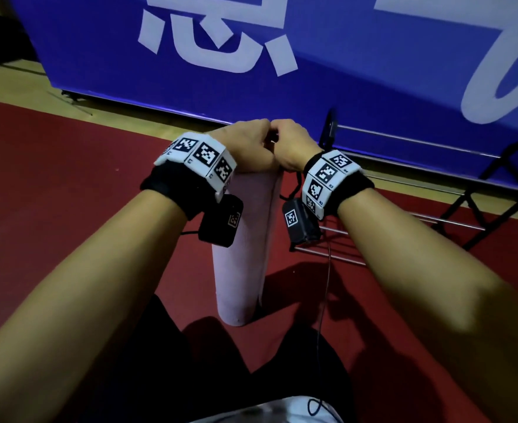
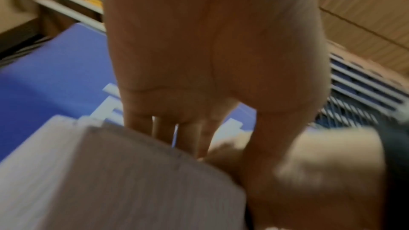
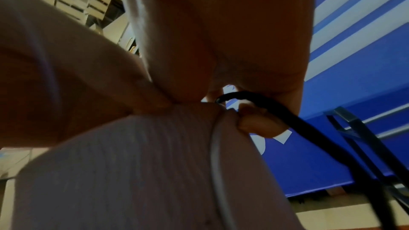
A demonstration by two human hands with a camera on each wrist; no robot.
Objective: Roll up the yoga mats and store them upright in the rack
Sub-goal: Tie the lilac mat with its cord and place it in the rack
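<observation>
Dim indoor light, head view sharpest but vignetted, dark at the corners, wide-angle bend along the blue banner (image 1: pixel 343 71). Hard shadows fall on the red floor (image 1: pixel 53 178) toward the viewer. Both wrist views heavily motion-blurred and soft; palms underlit, brownish, backgrounds smeared, edges curved.

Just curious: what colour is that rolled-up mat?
Pale pink. The rolled mat shows best in the head view, standing on the red floor.
</observation>
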